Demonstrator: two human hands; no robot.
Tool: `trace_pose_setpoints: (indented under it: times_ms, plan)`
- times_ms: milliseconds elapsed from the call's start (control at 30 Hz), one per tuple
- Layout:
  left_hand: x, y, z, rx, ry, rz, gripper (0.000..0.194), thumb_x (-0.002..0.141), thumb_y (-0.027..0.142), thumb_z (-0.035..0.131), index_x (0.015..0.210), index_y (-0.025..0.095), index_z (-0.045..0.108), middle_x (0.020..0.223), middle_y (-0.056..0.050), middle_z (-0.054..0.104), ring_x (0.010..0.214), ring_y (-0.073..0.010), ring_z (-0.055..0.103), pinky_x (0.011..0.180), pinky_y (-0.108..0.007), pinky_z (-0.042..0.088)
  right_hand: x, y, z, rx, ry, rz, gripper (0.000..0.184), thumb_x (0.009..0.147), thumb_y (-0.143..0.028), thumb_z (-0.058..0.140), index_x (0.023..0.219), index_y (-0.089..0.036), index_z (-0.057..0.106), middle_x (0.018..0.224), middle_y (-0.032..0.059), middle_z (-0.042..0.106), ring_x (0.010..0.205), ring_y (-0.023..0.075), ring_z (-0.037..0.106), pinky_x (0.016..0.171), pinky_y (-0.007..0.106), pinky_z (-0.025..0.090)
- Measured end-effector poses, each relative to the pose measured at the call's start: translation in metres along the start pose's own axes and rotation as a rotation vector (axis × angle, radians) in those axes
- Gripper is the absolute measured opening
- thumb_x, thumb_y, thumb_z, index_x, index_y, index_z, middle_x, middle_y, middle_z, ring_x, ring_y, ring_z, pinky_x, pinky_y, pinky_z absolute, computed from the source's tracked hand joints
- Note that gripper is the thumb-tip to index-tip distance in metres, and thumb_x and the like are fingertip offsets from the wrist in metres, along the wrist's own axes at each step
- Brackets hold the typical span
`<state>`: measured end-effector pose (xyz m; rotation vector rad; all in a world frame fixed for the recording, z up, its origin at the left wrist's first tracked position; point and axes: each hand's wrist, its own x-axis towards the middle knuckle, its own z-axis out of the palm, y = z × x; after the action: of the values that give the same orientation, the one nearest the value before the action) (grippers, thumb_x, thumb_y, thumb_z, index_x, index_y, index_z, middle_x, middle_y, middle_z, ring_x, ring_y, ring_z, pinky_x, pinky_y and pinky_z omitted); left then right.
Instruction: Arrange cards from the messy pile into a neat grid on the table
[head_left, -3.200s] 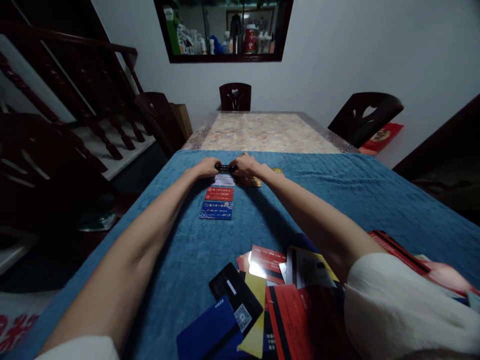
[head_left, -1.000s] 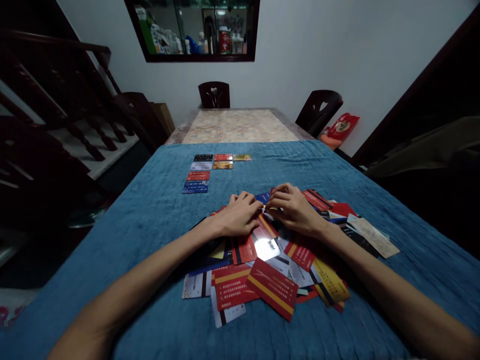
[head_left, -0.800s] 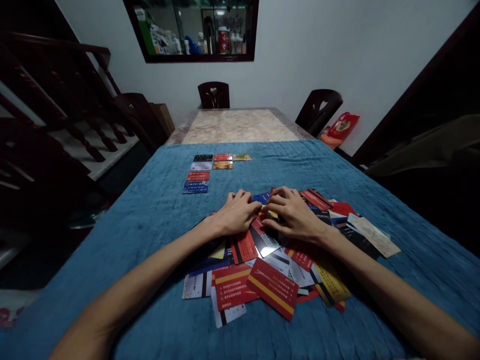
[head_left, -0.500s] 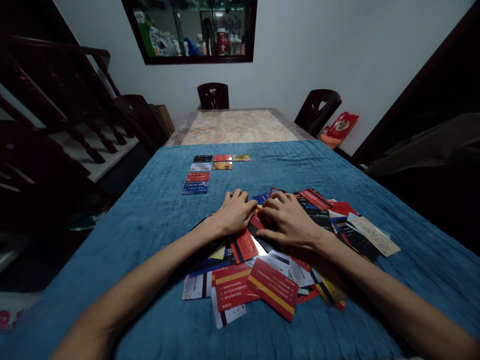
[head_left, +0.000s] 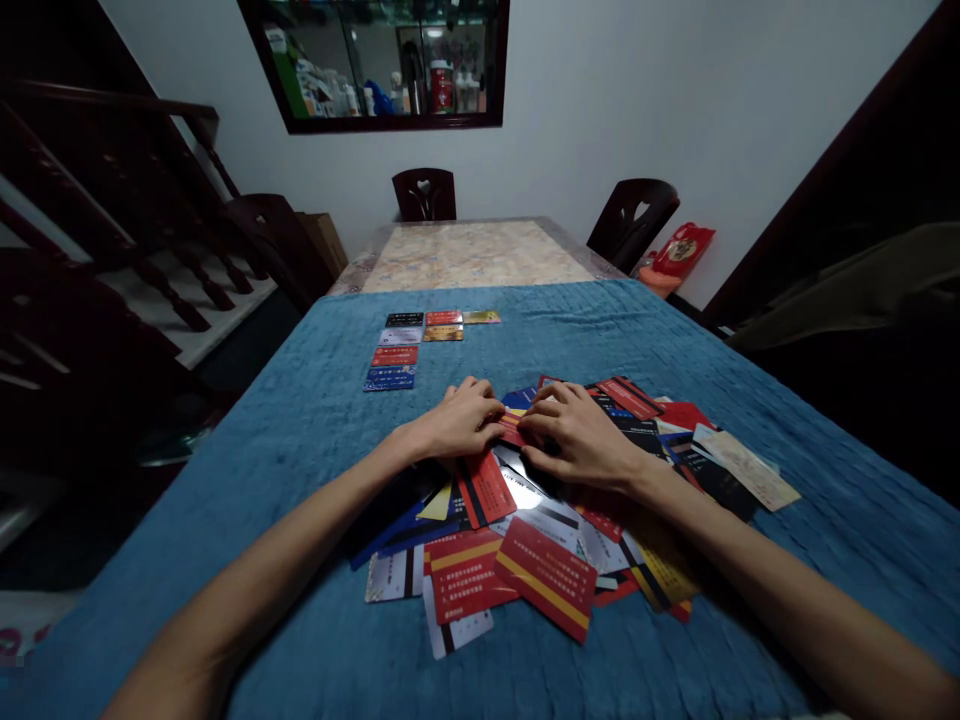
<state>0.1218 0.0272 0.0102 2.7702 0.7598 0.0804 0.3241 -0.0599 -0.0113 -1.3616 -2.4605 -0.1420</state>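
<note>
A heap of overlapping plastic cards lies in front of me, many of them with a magnetic stripe facing up. Over its upper part, a red card with a yellow stripe (head_left: 513, 428) spans the gap between my two hands. My left hand (head_left: 459, 420) has its thumb and fingers closed at the card's left end. Curled fingers of my right hand (head_left: 576, 432) grip its right end, the thumb held lower. Below my hands are a red card with a black stripe (head_left: 486, 490) and a red card with a yellow band (head_left: 546, 578). My palms cover part of the heap.
Farther off on the blue cloth (head_left: 285, 440), several cards stand in short columns, including a blue card (head_left: 390, 377) and a gold card (head_left: 481, 317). Beyond lies the patterned tabletop (head_left: 487, 250), with dark chairs (head_left: 424, 194) around it. A red bag (head_left: 684, 250) rests at the right.
My left hand has shifted slightly left, and more of the red card between my hands shows. The right hand has barely moved. A blue card at the heap's left edge is more exposed.
</note>
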Motion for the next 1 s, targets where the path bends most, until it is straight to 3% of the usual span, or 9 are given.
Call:
trace_pose_setpoints:
  times_ms: [233, 367, 500, 700, 1000]
  plan:
    - [-0.001, -0.008, -0.007, -0.101, 0.005, 0.100, 0.023, 0.092, 0.033, 0.060, 0.105, 0.017, 0.072, 0.109, -0.010, 0.065, 0.114, -0.0248, 0.051, 0.099, -0.040, 0.043, -0.001, 0.010, 0.002, 0.046, 0.084, -0.015, 0.026, 0.092, -0.033, 0.054, 0.101, -0.021, 0.076, 0.090, 0.0099, 0.075, 0.103, 0.0277, 0.056, 0.092, 0.046, 0.038]
    - [0.002, -0.011, -0.004, -0.082, 0.045, 0.117, 0.021, 0.087, 0.018, 0.062, 0.106, 0.017, 0.072, 0.106, -0.008, 0.069, 0.109, -0.0231, 0.055, 0.098, -0.038, 0.045, -0.002, 0.016, 0.006, 0.072, 0.136, 0.001, 0.026, 0.094, -0.033, 0.053, 0.099, -0.023, 0.077, 0.090, 0.0093, 0.075, 0.103, 0.0267, 0.057, 0.092, 0.046, 0.039]
    - [0.005, -0.011, 0.003, -0.091, 0.146, 0.114, 0.027, 0.084, 0.005, 0.055, 0.100, 0.016, 0.073, 0.098, -0.007, 0.071, 0.104, -0.0207, 0.058, 0.095, -0.035, 0.047, -0.001, 0.022, 0.010, 0.087, 0.168, 0.024, 0.027, 0.097, -0.034, 0.052, 0.097, -0.022, 0.077, 0.092, 0.0097, 0.075, 0.102, 0.0261, 0.058, 0.089, 0.044, 0.040]
    - [0.007, -0.014, 0.008, -0.140, 0.242, 0.087, 0.027, 0.082, 0.005, 0.052, 0.094, 0.017, 0.073, 0.092, -0.006, 0.072, 0.101, -0.0207, 0.058, 0.092, -0.037, 0.051, -0.004, 0.036, 0.017, 0.086, 0.152, 0.072, 0.017, 0.091, -0.027, 0.061, 0.102, -0.023, 0.074, 0.091, 0.0086, 0.075, 0.102, 0.0264, 0.058, 0.084, 0.041, 0.040]
    - [0.010, -0.018, 0.013, -0.160, 0.291, 0.001, 0.028, 0.081, 0.006, 0.053, 0.096, 0.018, 0.073, 0.093, -0.005, 0.073, 0.094, -0.0203, 0.061, 0.090, -0.038, 0.053, -0.004, 0.042, 0.026, 0.168, 0.182, 0.183, 0.017, 0.089, -0.023, 0.059, 0.096, -0.021, 0.074, 0.091, 0.0091, 0.073, 0.094, 0.0249, 0.055, 0.077, 0.037, 0.040]
